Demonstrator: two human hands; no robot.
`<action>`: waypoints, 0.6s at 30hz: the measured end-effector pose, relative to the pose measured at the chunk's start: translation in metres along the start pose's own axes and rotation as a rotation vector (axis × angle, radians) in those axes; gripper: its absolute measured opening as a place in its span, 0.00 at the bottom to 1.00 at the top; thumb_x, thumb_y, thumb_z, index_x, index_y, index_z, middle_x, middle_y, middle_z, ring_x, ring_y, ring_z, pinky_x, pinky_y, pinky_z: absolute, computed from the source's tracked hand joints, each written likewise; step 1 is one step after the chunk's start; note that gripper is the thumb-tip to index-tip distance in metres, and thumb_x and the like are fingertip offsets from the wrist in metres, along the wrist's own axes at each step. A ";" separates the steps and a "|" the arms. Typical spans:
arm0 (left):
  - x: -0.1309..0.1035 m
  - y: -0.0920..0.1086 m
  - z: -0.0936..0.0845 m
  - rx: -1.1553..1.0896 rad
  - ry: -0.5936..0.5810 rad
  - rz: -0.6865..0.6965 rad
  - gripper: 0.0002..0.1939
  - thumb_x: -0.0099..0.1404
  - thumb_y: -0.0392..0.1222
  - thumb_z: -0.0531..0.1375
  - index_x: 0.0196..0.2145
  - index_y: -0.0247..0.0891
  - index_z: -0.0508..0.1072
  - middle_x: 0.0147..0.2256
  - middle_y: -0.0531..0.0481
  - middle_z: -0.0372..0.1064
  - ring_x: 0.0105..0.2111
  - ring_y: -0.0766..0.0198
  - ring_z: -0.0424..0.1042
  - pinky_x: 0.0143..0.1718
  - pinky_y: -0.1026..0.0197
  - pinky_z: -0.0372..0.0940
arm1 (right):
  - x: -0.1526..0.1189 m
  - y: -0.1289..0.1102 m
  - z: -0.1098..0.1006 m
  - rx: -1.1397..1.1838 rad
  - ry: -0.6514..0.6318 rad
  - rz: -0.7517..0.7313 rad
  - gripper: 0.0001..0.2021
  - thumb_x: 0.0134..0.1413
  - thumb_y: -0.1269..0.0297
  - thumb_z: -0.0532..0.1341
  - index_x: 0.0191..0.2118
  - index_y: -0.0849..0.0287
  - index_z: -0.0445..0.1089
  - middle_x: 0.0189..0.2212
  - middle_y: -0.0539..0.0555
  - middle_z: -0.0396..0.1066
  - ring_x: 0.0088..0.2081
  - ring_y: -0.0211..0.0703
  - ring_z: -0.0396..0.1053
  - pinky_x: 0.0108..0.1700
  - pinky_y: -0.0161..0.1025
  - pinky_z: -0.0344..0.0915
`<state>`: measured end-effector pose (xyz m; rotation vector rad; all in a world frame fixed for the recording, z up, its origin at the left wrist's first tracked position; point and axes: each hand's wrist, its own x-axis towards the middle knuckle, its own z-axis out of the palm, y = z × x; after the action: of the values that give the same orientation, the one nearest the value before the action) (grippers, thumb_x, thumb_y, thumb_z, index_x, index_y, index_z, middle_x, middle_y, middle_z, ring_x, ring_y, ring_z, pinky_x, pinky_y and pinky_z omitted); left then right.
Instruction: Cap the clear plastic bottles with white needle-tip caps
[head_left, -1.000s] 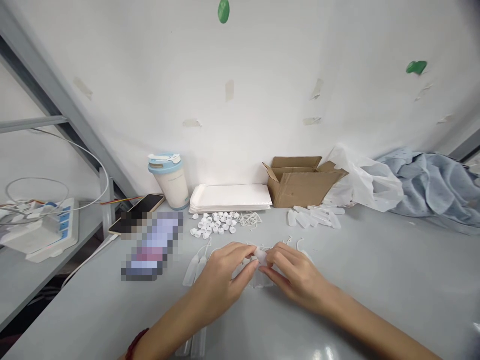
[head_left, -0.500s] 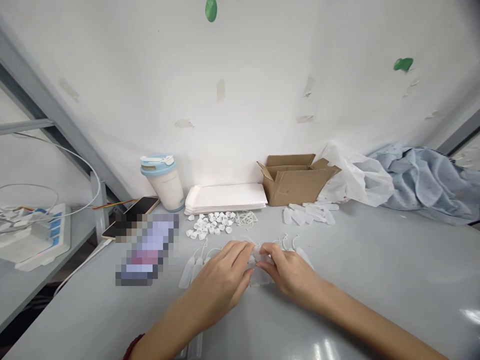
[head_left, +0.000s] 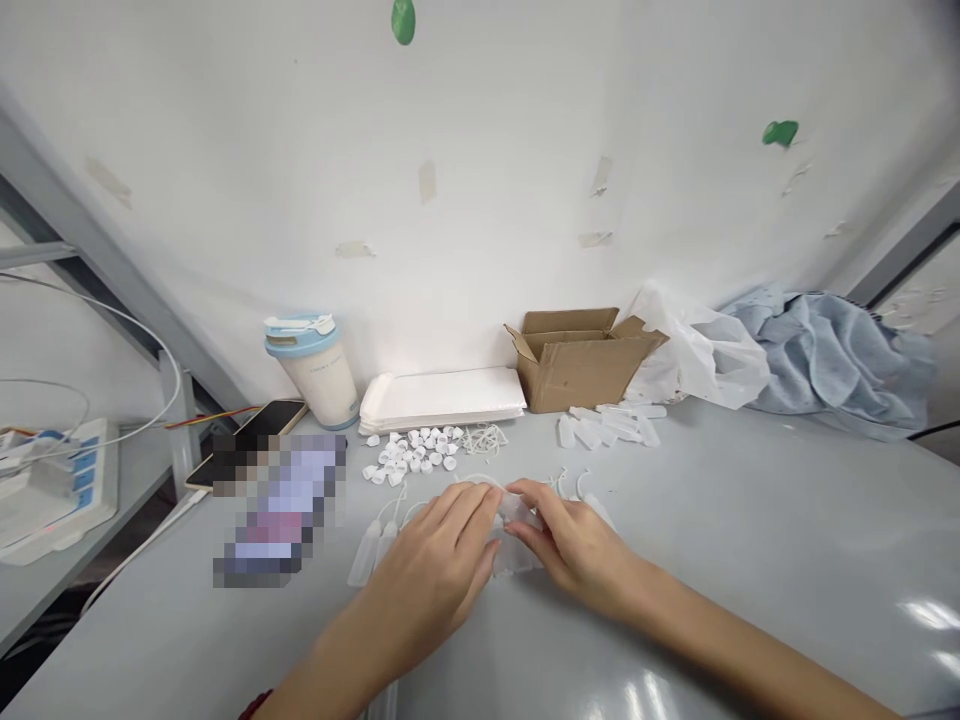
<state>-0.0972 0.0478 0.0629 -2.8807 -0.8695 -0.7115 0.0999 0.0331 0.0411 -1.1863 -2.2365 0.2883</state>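
My left hand [head_left: 435, 555] and my right hand [head_left: 576, 545] meet over the table's middle. Between their fingertips is a small translucent plastic tube [head_left: 521, 512], pinched by the right thumb and forefinger. The left fingers close on its other side and largely hide their grip. More translucent tubes [head_left: 516, 556] lie just beneath. To the left lie tubes with white cord loops [head_left: 367, 550]; other cord ends [head_left: 583, 484] curl out behind my right hand. White caps [head_left: 409, 455] and a tangle of white cords [head_left: 484, 438] lie beyond the hands.
At the back stand a lidded cup [head_left: 319, 375], a stack of white envelopes [head_left: 446, 395] and an open cardboard box [head_left: 589, 370]. Loose translucent tubes [head_left: 607, 425] lie before the box. Phones [head_left: 251, 440] are on the left; a plastic bag [head_left: 697, 350] and blue cloth [head_left: 832, 360] on the right.
The camera has turned slightly, so the surroundings sit further left in the picture. Both hands stay together on the tube, with only small finger movements.
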 end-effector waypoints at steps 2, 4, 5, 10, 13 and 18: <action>0.000 0.000 0.000 -0.041 0.010 -0.007 0.20 0.66 0.32 0.51 0.56 0.32 0.57 0.47 0.38 0.67 0.49 0.51 0.66 0.47 0.48 0.67 | -0.001 -0.001 -0.001 0.034 0.014 0.000 0.12 0.64 0.66 0.47 0.52 0.60 0.52 0.28 0.53 0.69 0.22 0.38 0.64 0.24 0.32 0.57; 0.000 0.001 -0.002 -0.105 0.031 -0.022 0.20 0.66 0.32 0.51 0.56 0.32 0.57 0.47 0.38 0.67 0.49 0.52 0.65 0.48 0.49 0.66 | -0.002 -0.001 -0.001 0.087 0.026 0.015 0.13 0.63 0.65 0.48 0.52 0.60 0.52 0.26 0.50 0.66 0.20 0.36 0.62 0.23 0.32 0.56; -0.001 0.002 -0.003 -0.143 0.033 -0.034 0.20 0.66 0.32 0.51 0.56 0.32 0.57 0.47 0.38 0.67 0.49 0.53 0.65 0.49 0.51 0.67 | -0.002 -0.001 -0.001 0.123 0.030 0.031 0.13 0.63 0.65 0.49 0.52 0.59 0.52 0.24 0.48 0.65 0.20 0.36 0.61 0.23 0.32 0.56; -0.003 0.008 -0.009 -0.245 -0.078 -0.090 0.30 0.65 0.37 0.54 0.62 0.36 0.49 0.56 0.37 0.60 0.56 0.52 0.60 0.51 0.51 0.66 | 0.001 -0.005 -0.004 0.390 0.069 0.161 0.11 0.61 0.64 0.51 0.49 0.57 0.53 0.19 0.42 0.57 0.18 0.34 0.59 0.22 0.31 0.56; -0.005 0.010 -0.009 -0.281 -0.131 -0.121 0.34 0.65 0.40 0.55 0.64 0.36 0.44 0.60 0.37 0.54 0.58 0.51 0.57 0.51 0.52 0.66 | 0.004 -0.009 -0.008 0.579 0.062 0.258 0.10 0.60 0.61 0.53 0.45 0.57 0.55 0.18 0.41 0.56 0.17 0.33 0.60 0.20 0.31 0.58; -0.004 0.010 -0.011 -0.400 -0.083 -0.202 0.28 0.66 0.40 0.54 0.61 0.40 0.52 0.58 0.42 0.58 0.57 0.56 0.60 0.52 0.53 0.65 | 0.006 -0.012 -0.011 0.770 0.061 0.354 0.10 0.58 0.58 0.56 0.41 0.56 0.57 0.21 0.43 0.62 0.18 0.33 0.64 0.21 0.32 0.62</action>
<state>-0.0987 0.0355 0.0717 -3.2203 -1.1625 -0.8788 0.0954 0.0299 0.0578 -1.1029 -1.5879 1.1159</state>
